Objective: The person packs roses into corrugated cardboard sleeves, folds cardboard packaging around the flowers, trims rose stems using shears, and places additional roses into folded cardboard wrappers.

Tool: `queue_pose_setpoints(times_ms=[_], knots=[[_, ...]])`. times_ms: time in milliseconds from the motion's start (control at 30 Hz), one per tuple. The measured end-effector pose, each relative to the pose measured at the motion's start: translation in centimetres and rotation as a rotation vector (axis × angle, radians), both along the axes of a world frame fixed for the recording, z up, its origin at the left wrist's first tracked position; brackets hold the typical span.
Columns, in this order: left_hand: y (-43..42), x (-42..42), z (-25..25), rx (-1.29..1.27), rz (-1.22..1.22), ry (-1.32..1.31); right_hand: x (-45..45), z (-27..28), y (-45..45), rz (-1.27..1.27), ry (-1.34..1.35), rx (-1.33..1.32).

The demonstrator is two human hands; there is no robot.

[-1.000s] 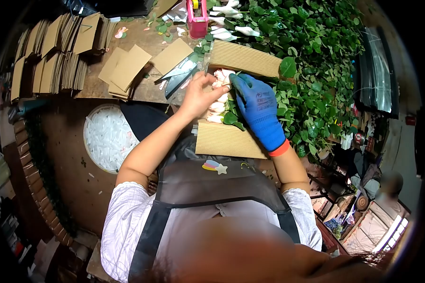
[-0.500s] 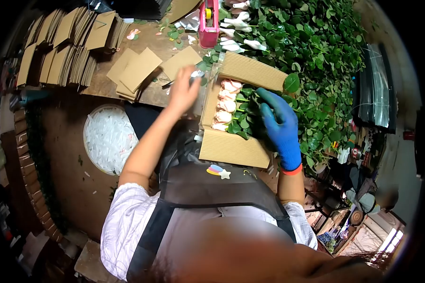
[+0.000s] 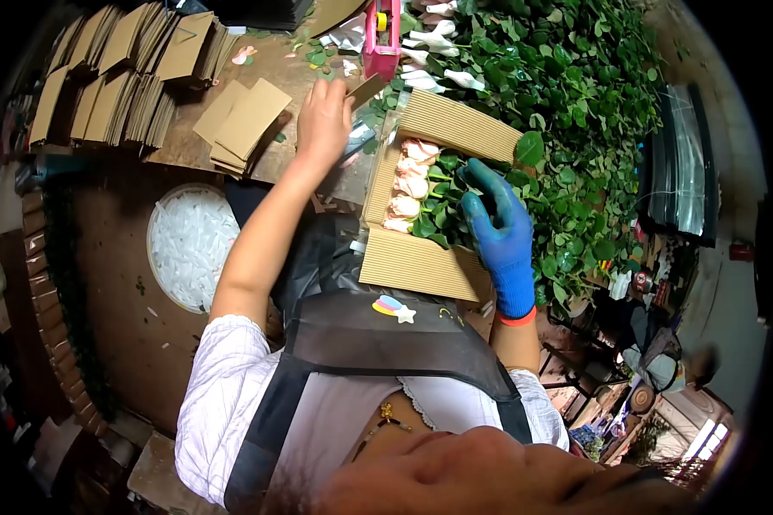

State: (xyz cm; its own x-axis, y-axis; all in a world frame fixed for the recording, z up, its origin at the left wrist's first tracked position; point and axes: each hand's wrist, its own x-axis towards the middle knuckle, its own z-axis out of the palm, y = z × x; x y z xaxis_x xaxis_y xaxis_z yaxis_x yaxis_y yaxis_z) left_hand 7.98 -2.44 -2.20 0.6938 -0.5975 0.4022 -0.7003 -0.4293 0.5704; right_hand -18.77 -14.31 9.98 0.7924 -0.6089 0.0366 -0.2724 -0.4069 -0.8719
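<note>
My left hand (image 3: 323,129), bare, pinches a tilted piece of cardboard (image 3: 367,89) above the table. Just under its wrist lies a bluish tool (image 3: 358,140), too partly covered to name. Pale pink roses (image 3: 410,186) lie in a row inside a corrugated cardboard wrapper (image 3: 425,263), heads pointing left and green leaves to the right. Over their leafy stems rests my right hand (image 3: 502,225), in a blue glove, thumb and fingers apart.
Cardboard pieces (image 3: 251,118) lie left of my left hand, with stacked cardboard (image 3: 137,73) beyond. A pink tape dispenser (image 3: 381,43) stands at the back. Leafy stems (image 3: 567,129) heap up on the right. A round tub of white pieces (image 3: 195,249) sits low at left.
My left hand has moved slightly left and up, and the cardboard piece that lay flat is now lifted and tilted in it. My right hand has shifted slightly left over the stems.
</note>
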Motion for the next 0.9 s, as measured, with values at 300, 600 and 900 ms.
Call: queue_pose_setpoints(times_ms=[300, 600, 900], knots=[[2.9, -9.7, 8.1, -0.28, -0.408, 0.685, 1.1, 1.6, -0.8, 0.034, 0.311, 0.662], [-0.4, -6.6, 7.8, 0.178, -0.942, 0.16, 1.9, -2.5, -2.3, 0.073, 0.491, 0.653], [-3.5, -6.5, 6.7, 0.501, -1.005, 0.186, -5.1, 1.2, 0.9, 0.132, 0.384, 0.429]])
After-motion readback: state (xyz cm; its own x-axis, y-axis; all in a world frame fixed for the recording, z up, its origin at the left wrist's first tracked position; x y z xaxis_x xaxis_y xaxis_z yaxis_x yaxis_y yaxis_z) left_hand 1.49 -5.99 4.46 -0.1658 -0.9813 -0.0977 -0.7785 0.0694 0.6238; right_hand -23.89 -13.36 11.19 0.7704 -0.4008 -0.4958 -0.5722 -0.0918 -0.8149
